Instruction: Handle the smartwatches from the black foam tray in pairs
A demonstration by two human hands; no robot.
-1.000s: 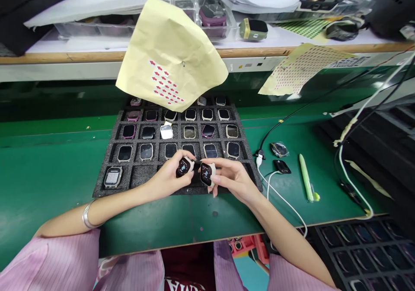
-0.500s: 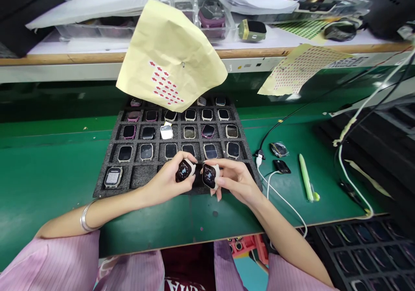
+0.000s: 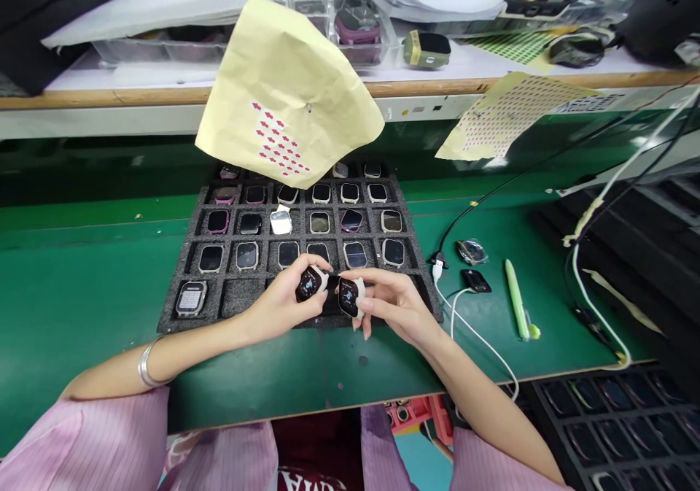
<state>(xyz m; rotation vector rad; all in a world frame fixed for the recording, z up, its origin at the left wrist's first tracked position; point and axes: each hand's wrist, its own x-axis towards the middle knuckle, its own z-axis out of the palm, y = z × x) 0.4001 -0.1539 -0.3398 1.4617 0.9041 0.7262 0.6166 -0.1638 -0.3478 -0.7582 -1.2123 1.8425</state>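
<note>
The green counter (image 3: pixel 98 287) bears a dark-grey foam tray (image 3: pixel 235 298) of square watches (image 3: pixel 247 256) near its front edge; left hand (image 3: pixel 289 292) and right hand (image 3: pixel 398 301) clamp fingers on pale-cased, black-screened watches (image 3: pixel 348 296).

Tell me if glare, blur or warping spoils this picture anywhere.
Head view, centre: the watches in the left hand and right hand look fairly sharp, small print unreadable; head view, tray: one screen looks washed out white, glare or film unclear; head view, lower right: second tray dim; head view, lower left: sleeve looks stretched, probably lens warping.
</note>
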